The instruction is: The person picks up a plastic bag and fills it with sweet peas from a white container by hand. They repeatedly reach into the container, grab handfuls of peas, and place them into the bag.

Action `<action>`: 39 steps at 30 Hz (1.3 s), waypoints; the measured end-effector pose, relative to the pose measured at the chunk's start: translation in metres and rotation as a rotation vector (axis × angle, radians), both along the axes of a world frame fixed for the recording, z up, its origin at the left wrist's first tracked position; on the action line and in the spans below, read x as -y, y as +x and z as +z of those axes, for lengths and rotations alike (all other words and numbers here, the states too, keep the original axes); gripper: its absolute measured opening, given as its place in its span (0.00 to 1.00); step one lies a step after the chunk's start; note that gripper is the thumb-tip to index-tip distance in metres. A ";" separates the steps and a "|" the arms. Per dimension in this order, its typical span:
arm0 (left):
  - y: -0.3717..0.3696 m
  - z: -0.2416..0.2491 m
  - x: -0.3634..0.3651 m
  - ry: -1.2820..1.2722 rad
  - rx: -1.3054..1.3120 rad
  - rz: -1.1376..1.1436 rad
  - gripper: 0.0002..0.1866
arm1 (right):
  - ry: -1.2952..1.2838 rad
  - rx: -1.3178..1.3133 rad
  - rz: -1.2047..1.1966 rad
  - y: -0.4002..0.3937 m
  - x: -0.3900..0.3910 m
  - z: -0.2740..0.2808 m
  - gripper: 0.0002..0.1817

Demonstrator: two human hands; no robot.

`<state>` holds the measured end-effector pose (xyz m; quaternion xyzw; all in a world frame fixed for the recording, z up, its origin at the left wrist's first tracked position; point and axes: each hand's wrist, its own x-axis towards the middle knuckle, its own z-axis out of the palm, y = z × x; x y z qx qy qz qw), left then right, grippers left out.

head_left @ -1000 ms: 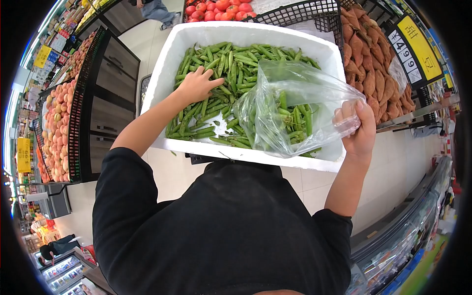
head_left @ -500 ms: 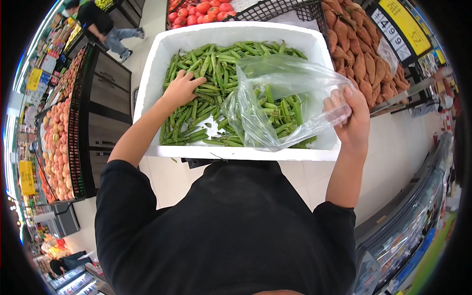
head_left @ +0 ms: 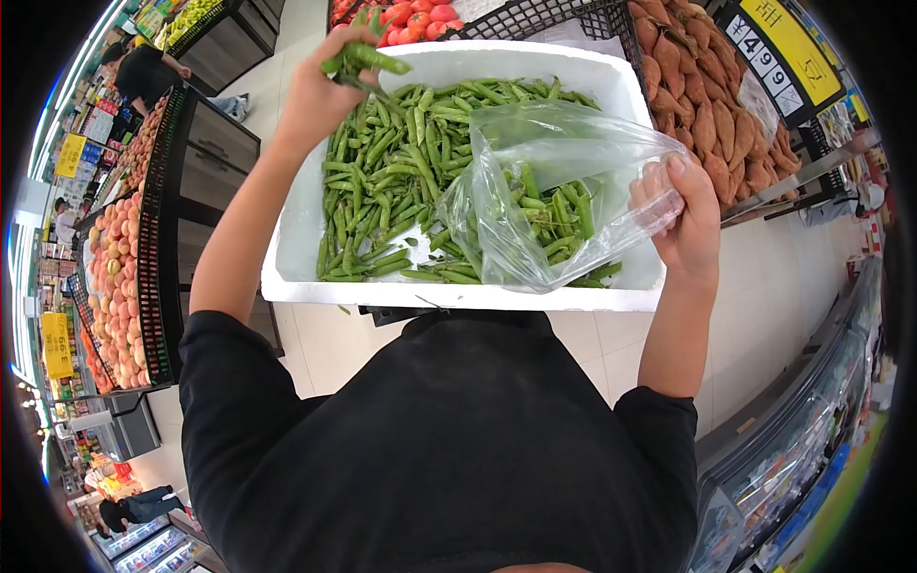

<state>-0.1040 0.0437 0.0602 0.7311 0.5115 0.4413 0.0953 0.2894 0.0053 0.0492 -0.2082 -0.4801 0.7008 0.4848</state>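
Note:
Raised over the back left corner of a white foam box (head_left: 458,298), my left hand (head_left: 323,91) is closed around several green pea pods (head_left: 368,59). Loose pea pods (head_left: 382,181) cover much of the box's floor below it. My right hand (head_left: 683,215) grips the rim of a clear plastic bag (head_left: 506,224) at the box's right side. The bag's mouth gapes toward the left hand, and a pile of pods (head_left: 554,218) shows in and through the bag.
Behind the box are red tomatoes (head_left: 411,21) and a black crate edge (head_left: 544,17). Sweet potatoes (head_left: 712,105) lie at the back right beside a yellow price sign (head_left: 788,48). A fruit stand (head_left: 119,286) is on the left; a person in black (head_left: 143,72) stands beyond it.
My left hand has risen from the pods in the box, lifting a handful up and away to the back left. My right hand keeps hold of the bag, nearly still.

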 end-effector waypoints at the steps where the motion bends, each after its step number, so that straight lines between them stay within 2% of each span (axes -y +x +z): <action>1: 0.003 0.010 0.000 0.042 -0.011 -0.065 0.18 | 0.000 0.001 0.001 -0.002 0.000 0.001 0.18; 3: 0.014 0.033 0.000 0.085 -0.017 -0.137 0.19 | -0.075 -0.023 -0.045 -0.005 -0.001 0.002 0.17; 5: 0.027 0.054 0.004 0.153 0.162 -0.389 0.19 | -0.057 -0.018 -0.064 -0.006 -0.002 0.001 0.17; 6: 0.026 0.060 0.002 -0.026 0.279 -0.480 0.33 | -0.038 -0.017 -0.076 -0.005 -0.003 0.001 0.18; 7: 0.042 0.068 0.008 -0.026 0.281 -0.484 0.33 | -0.039 -0.015 -0.080 -0.005 -0.003 0.000 0.18; 9: 0.089 0.075 0.023 0.214 0.388 -0.644 0.29 | -0.006 0.017 -0.086 -0.004 -0.004 -0.001 0.17; 11: 0.102 0.070 0.021 0.294 0.220 -0.863 0.31 | -0.012 0.009 -0.110 -0.006 -0.003 -0.002 0.17; 12: 0.127 0.067 0.035 0.343 0.308 -0.681 0.19 | -0.019 0.002 -0.134 -0.007 -0.003 -0.002 0.16; 13: 0.128 0.063 0.040 0.291 0.101 -0.692 0.22 | -0.019 0.003 -0.135 -0.008 -0.002 -0.002 0.16; 15: 0.155 0.042 0.039 0.336 0.044 -0.598 0.22 | -0.056 -0.010 -0.224 -0.010 0.001 -0.002 0.16; 18: 0.178 0.004 0.029 0.266 0.097 -0.554 0.24 | -0.108 -0.075 -0.197 -0.009 0.005 0.006 0.16; 20: 0.183 -0.015 0.026 0.355 -0.174 -0.539 0.27 | -0.092 -0.092 -0.209 -0.005 0.005 0.005 0.17; 24: 0.182 -0.040 0.045 0.322 -0.357 -0.695 0.26 | -0.113 -0.109 -0.265 0.005 0.002 0.001 0.18; 26: 0.176 -0.045 0.051 0.142 -0.607 -0.871 0.25 | -0.122 -0.136 -0.250 0.007 0.001 0.002 0.18; 29: 0.167 -0.039 0.049 0.112 -0.652 -0.924 0.25 | -0.141 -0.151 -0.257 0.001 0.000 0.005 0.19; 30: 0.165 -0.029 0.049 -0.004 -0.734 -0.870 0.23 | -0.153 -0.138 -0.292 -0.001 0.000 0.006 0.19; 31: 0.164 -0.026 0.045 -0.008 -0.733 -0.869 0.23 | -0.156 -0.138 -0.290 -0.001 0.000 0.006 0.19; 34: 0.161 -0.017 0.028 -0.249 -0.748 -0.627 0.21 | -0.174 -0.207 -0.202 -0.005 -0.003 0.003 0.19; 38: 0.158 -0.029 0.003 -0.328 -0.734 -0.441 0.23 | -0.166 -0.104 -0.184 -0.011 -0.006 0.003 0.19; 39: 0.158 -0.033 0.002 -0.278 -0.747 -0.434 0.25 | -0.170 -0.043 -0.200 -0.013 -0.005 0.004 0.19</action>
